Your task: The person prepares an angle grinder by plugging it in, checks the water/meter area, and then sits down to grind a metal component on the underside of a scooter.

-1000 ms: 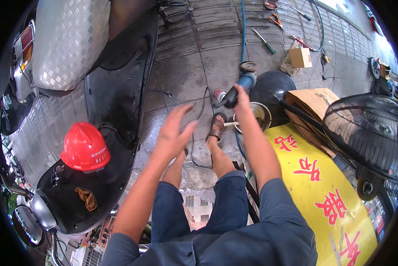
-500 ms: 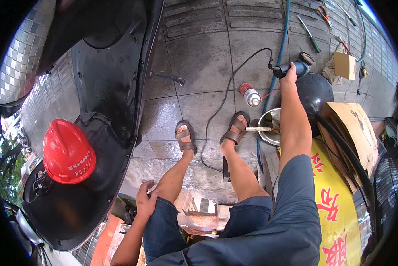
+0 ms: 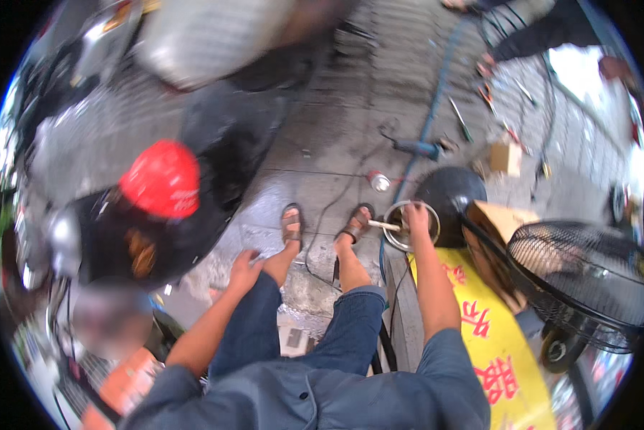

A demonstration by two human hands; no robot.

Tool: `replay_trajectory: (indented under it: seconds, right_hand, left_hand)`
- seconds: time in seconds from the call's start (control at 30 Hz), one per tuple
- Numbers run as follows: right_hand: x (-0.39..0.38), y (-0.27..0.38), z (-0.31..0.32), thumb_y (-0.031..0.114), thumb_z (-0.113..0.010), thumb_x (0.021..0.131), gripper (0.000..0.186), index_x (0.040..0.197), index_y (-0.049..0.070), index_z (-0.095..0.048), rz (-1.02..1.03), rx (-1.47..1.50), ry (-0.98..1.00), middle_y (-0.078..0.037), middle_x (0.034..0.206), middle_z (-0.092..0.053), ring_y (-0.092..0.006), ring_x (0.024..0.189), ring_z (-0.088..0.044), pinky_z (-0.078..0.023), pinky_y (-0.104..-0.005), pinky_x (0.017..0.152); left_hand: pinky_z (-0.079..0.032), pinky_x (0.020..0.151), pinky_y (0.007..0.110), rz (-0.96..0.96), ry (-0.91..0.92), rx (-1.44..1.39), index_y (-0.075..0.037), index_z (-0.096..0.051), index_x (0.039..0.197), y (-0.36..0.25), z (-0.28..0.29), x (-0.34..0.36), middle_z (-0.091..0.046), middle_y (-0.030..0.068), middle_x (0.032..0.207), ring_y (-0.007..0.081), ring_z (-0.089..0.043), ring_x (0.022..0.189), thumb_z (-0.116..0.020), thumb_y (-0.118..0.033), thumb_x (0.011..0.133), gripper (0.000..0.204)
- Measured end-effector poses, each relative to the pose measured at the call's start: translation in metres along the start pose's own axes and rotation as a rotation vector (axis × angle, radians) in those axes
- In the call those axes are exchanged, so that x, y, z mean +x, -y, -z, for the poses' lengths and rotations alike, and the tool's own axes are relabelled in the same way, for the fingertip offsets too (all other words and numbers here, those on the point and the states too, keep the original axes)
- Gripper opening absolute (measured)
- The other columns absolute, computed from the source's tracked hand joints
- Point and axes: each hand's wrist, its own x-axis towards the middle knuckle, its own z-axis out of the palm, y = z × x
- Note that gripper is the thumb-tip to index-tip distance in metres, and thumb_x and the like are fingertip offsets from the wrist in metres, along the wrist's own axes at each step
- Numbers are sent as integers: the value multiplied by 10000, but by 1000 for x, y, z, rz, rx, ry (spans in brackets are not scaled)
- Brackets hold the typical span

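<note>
My right hand (image 3: 416,215) reaches down over a round metal bowl (image 3: 435,228) on the ground. Blur and the angle hide its fingers and anything in them. A pale stick-like handle (image 3: 384,225) pokes out over the bowl's left rim. My left hand (image 3: 245,272) rests by my left knee, fingers partly stretched; a small pale spot at the fingertips is too blurred to name. Beyond the bowl, a blue angle grinder (image 3: 416,148) lies on the paving, untouched. A red and silver spray can (image 3: 379,181) stands between grinder and bowl.
A black scooter with a red helmet (image 3: 162,179) on it stands at the left. To the right are a black rounded object (image 3: 451,193), a yellow sign (image 3: 472,301), cardboard and a black fan (image 3: 587,279). Tools and a small box (image 3: 504,159) lie farther off. Another person's legs (image 3: 544,36) show far right.
My right hand has let go of the angle grinder, which now lies on the ground, and has moved back to the bowl. My view has shifted, bringing the fan and another person into sight.
</note>
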Motion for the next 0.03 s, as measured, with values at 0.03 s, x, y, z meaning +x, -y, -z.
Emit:
replay_trajectory:
  seconds: [0.03]
  right_hand:
    - [-6,30,-20,234,-589,867,296,1094,47,-574,48,-20,63,-72,887,-596,-153,749,-570,-474,-257,620]
  left_hand:
    - [-452,916,383,-19,41,-11,9,-592,1110,-15,16,-2,-618,187,1088,318,-594,1038,-616,-214,827,361]
